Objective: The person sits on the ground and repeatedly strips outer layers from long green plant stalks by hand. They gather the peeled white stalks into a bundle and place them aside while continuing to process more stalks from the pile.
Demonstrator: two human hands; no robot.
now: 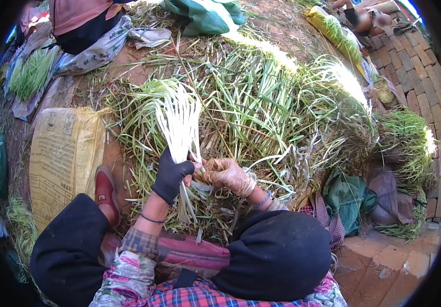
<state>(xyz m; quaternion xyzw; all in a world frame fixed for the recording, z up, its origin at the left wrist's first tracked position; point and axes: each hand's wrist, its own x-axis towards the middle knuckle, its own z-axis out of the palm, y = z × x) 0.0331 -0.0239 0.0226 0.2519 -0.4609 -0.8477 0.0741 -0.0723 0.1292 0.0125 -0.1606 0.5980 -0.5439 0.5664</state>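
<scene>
My left hand (171,173), in a dark fingerless glove, is closed around a bundle of pale leafy stalks (179,122). The white lengths fan upward and curl over to yellow-green tips at the left, while their lower ends hang below my fist. Close beside it, my right hand (230,177) wears a thin, soiled translucent glove. Its fingertips pinch a pale stalk (202,169) at the bundle's right side; its far end is hidden by the fingers. Beneath and beyond both hands spreads a heap of loose green stalks (258,111) with dry roots and leaves.
At the left lies a yellow woven sack (65,161) with printing. Another person (84,23) is at upper left; a further person (366,21) is at upper right. Green sacks (205,15) lie at the back. Stalk piles (404,142) border the brick paving (419,65) at right.
</scene>
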